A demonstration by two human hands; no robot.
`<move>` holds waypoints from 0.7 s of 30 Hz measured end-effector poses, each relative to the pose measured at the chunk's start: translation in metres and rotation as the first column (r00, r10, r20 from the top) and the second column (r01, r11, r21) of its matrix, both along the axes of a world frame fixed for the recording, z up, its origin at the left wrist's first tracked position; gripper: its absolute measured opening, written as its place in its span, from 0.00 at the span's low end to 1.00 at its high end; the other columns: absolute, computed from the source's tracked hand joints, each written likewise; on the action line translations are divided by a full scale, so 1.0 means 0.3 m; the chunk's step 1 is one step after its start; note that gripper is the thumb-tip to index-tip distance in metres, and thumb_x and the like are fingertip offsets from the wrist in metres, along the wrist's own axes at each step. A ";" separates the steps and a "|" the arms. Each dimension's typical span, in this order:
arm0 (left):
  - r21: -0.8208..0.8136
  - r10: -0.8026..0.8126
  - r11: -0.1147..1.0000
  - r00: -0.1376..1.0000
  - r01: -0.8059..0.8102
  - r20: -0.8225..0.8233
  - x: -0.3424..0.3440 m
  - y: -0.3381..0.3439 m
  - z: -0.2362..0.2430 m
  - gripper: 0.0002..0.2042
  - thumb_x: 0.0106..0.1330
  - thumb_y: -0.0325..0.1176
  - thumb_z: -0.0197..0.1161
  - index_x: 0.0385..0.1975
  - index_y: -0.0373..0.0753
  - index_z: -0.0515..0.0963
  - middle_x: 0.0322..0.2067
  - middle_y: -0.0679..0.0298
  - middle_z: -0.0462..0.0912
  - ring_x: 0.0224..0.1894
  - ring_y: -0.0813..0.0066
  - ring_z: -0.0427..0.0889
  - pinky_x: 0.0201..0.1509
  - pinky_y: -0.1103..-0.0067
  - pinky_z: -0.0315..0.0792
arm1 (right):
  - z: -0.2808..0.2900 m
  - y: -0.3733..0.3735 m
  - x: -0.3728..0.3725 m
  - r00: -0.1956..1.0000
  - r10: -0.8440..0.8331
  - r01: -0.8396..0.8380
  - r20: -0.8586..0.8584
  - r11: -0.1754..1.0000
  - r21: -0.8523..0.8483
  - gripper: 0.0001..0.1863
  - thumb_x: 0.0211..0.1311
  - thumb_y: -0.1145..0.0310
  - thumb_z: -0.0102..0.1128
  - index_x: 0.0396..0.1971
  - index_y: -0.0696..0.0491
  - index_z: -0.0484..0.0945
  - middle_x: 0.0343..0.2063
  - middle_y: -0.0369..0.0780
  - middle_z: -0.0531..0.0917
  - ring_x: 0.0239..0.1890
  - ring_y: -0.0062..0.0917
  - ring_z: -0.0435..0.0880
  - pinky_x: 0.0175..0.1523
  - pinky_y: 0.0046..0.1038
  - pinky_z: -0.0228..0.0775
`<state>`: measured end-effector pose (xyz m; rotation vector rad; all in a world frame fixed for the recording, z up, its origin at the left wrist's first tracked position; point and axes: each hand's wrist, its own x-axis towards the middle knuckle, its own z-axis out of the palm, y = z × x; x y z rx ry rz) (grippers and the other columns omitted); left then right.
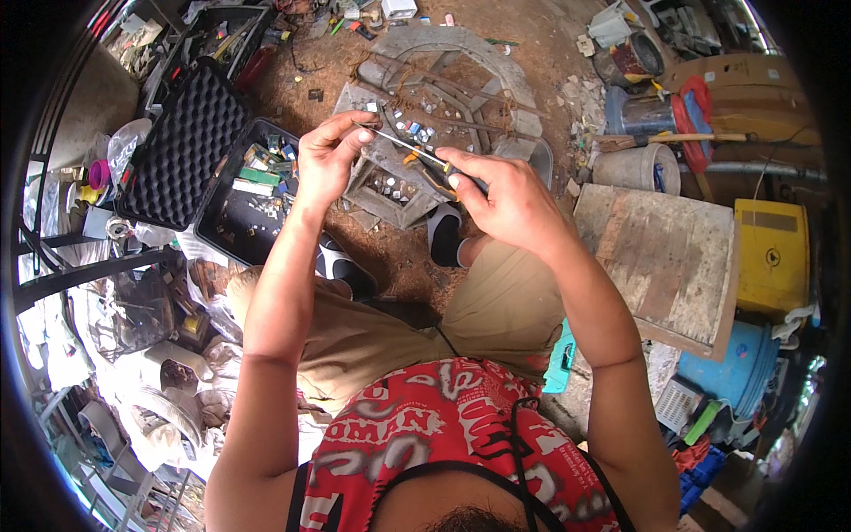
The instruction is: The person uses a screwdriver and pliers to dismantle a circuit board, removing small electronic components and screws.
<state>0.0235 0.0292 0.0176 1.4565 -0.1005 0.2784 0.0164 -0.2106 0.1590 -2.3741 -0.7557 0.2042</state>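
Note:
My right hand [501,199] is wrapped round the dark handle of a screwdriver [404,143], its metal shaft pointing up-left. At the tip, my left hand [328,155] pinches a small dark item, too small to make out. Below the screwdriver, partly hidden behind my right hand, is a yellow-and-black hand tool [412,158]. Under both hands stands a low grey, weathered stand [505,62] with rusty bars and scattered small pieces on it.
To the left lies an open black case [164,155] with foam lid and small electronic pieces. On the right are a wooden board [656,266], a yellow plastic case [767,257], a blue bucket [722,372] and pails [634,173]. Mixed clutter lines both sides.

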 end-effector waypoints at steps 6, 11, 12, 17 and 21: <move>0.157 -0.026 0.987 0.998 0.017 0.052 -0.012 -0.004 0.053 0.11 0.60 0.26 0.68 0.43 0.34 0.83 0.38 0.61 0.86 0.43 0.75 0.82 0.51 0.80 0.73 | -0.027 -0.039 0.015 0.998 0.044 -0.044 -0.048 0.999 0.002 0.17 0.60 0.71 0.57 0.50 0.50 0.81 0.23 0.48 0.82 0.23 0.41 0.81 0.31 0.37 0.74; 0.122 0.022 0.992 1.000 -0.022 0.007 -0.011 -0.001 0.022 0.09 0.56 0.25 0.71 0.36 0.36 0.85 0.35 0.62 0.87 0.40 0.76 0.83 0.48 0.80 0.75 | -0.021 -0.014 -0.043 1.000 -0.013 0.015 0.028 0.996 -0.089 0.17 0.60 0.73 0.57 0.50 0.49 0.81 0.33 0.46 0.84 0.28 0.39 0.84 0.35 0.35 0.76; 0.134 0.044 0.990 0.999 -0.047 0.025 -0.010 -0.004 0.024 0.08 0.56 0.25 0.71 0.36 0.36 0.85 0.35 0.62 0.87 0.39 0.76 0.83 0.48 0.80 0.75 | -0.014 -0.002 -0.063 0.999 -0.047 0.048 0.016 0.990 -0.129 0.18 0.60 0.73 0.57 0.50 0.50 0.80 0.37 0.45 0.85 0.30 0.39 0.85 0.37 0.33 0.77; 0.189 0.141 0.970 0.986 -0.156 0.091 -0.001 -0.009 0.045 0.08 0.54 0.23 0.72 0.34 0.35 0.85 0.34 0.62 0.87 0.38 0.76 0.83 0.45 0.80 0.75 | -0.085 0.039 -0.134 0.977 -0.131 0.155 0.167 0.978 -0.141 0.22 0.59 0.73 0.56 0.55 0.43 0.77 0.30 0.45 0.84 0.27 0.41 0.83 0.32 0.37 0.77; 0.260 0.162 0.947 0.978 -0.191 0.130 0.004 -0.011 0.052 0.08 0.55 0.24 0.72 0.34 0.34 0.84 0.34 0.61 0.86 0.37 0.77 0.81 0.45 0.81 0.73 | -0.153 0.058 -0.147 0.949 -0.158 0.161 0.274 0.987 0.014 0.24 0.58 0.69 0.58 0.57 0.41 0.76 0.21 0.42 0.76 0.19 0.39 0.80 0.25 0.39 0.75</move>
